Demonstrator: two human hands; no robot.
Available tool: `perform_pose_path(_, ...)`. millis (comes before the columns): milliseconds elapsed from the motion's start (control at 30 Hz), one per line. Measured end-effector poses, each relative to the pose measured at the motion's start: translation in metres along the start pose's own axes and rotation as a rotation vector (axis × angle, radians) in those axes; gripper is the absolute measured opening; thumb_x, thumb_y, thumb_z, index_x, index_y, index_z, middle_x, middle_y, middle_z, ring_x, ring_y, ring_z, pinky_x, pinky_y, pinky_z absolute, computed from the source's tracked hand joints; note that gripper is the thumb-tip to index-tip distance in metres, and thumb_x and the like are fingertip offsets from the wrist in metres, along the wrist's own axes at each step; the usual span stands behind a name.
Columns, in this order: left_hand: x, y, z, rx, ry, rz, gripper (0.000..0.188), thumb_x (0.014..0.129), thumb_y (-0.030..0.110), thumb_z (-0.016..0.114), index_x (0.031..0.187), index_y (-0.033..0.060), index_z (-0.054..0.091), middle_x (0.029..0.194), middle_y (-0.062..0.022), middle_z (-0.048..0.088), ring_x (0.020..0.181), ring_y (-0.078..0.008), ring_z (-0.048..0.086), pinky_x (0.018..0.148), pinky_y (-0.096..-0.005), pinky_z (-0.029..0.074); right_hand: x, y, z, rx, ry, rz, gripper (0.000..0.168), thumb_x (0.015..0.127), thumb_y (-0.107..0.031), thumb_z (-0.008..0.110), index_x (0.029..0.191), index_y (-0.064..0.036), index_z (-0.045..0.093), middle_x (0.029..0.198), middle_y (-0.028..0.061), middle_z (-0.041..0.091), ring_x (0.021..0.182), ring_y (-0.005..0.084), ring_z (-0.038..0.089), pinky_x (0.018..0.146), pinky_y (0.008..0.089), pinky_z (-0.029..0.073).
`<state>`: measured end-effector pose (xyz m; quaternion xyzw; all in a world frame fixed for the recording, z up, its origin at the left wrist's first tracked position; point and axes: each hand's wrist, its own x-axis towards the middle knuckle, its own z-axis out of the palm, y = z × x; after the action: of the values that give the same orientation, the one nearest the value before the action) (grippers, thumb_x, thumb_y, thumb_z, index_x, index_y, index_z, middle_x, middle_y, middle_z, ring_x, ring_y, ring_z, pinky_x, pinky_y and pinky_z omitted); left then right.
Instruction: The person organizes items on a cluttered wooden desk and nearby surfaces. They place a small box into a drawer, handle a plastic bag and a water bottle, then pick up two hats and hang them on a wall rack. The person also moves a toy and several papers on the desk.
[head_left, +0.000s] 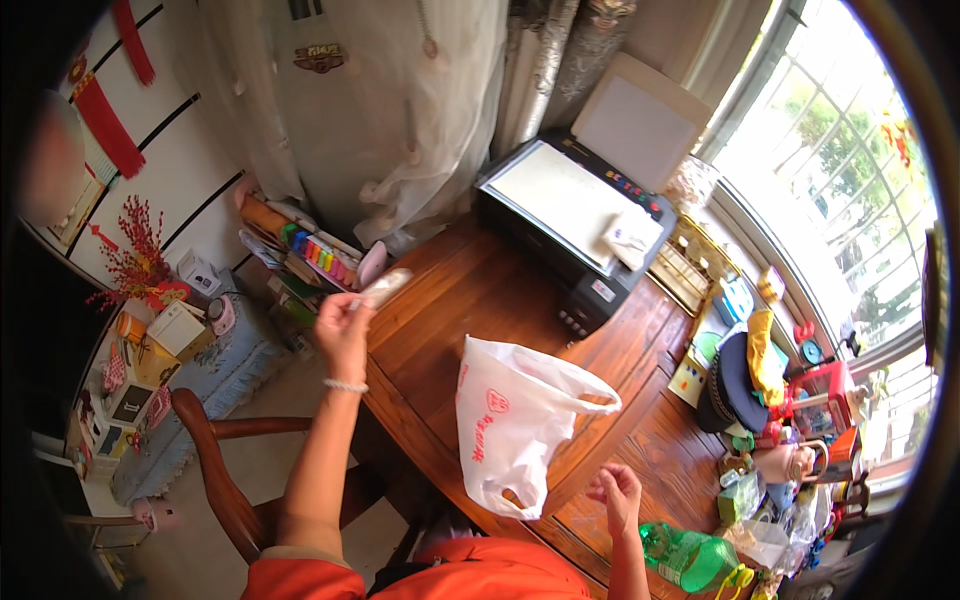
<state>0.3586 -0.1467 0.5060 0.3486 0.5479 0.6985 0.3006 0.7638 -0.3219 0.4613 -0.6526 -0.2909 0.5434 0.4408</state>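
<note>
My left hand is raised past the left edge of the wooden table, its fingers pinching a small pale packet; what the packet holds cannot be told. A white plastic bag with red print lies on the table between my hands, its handle loops towards the right and towards me. My right hand hovers to the right of the bag, fingers curled and thumb near them; nothing shows in it. Just beyond that hand, a green plastic bottle lies on its side near the table's edge.
A black printer with its lid raised stands at the back, a white packet on its glass. A dark peaked cap, bags and small items crowd the right side by the window. A wooden chair stands at the left, near a shelf of books and markers.
</note>
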Motion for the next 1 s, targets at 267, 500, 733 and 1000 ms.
perform_pose_path(267, 0.173, -0.159, -0.129, 0.563, 0.461, 0.143, 0.007, 0.073, 0.001, 0.065, 0.078, 0.0014, 0.059, 0.068, -0.0031, 0.058, 0.061, -0.0110, 0.052, 0.058, -0.0248, 0.044, 0.026, 0.076, -0.020, -0.190, -0.023, 0.301, 0.012, 0.082, -0.008, 0.056, 0.090, 0.001, 0.054, 0.072, 0.0064, 0.059, 0.056, 0.0111, 0.055, 0.049, 0.0222, 0.048)
perform_pose_path(500, 0.228, -0.185, -0.109, 1.154, 0.154, 0.266, 0.014, 0.068, -0.003, 0.057, 0.081, 0.0032, 0.061, 0.079, -0.0127, 0.060, 0.073, -0.0314, 0.058, 0.068, -0.0360, 0.047, 0.018, 0.096, -0.053, -0.282, -0.089, 0.246, 0.015, 0.085, -0.020, 0.057, 0.090, -0.006, 0.059, 0.079, 0.0039, 0.059, 0.066, 0.0120, 0.057, 0.056, 0.0239, 0.049)
perform_pose_path(733, 0.240, -0.215, -0.126, 1.383, -0.183, 0.421, 0.018, 0.075, 0.002, 0.047, 0.084, 0.0025, 0.062, 0.089, -0.0154, 0.059, 0.086, -0.0323, 0.057, 0.075, -0.0374, 0.047, 0.016, 0.101, -0.064, -0.349, -0.047, 0.243, 0.009, 0.084, -0.014, 0.059, 0.085, -0.005, 0.058, 0.077, 0.0030, 0.059, 0.065, 0.0095, 0.055, 0.054, 0.0213, 0.048)
perform_pose_path(1000, 0.274, -0.227, -0.120, 1.488, -0.349, 0.291, 0.015, 0.075, 0.005, 0.047, 0.073, -0.0001, 0.060, 0.091, -0.0199, 0.060, 0.087, -0.0318, 0.058, 0.074, -0.0379, 0.048, 0.012, 0.094, -0.055, -0.315, -0.047, 0.288, 0.010, 0.084, -0.015, 0.059, 0.082, -0.006, 0.057, 0.076, 0.0040, 0.058, 0.067, 0.0103, 0.056, 0.056, 0.0214, 0.047)
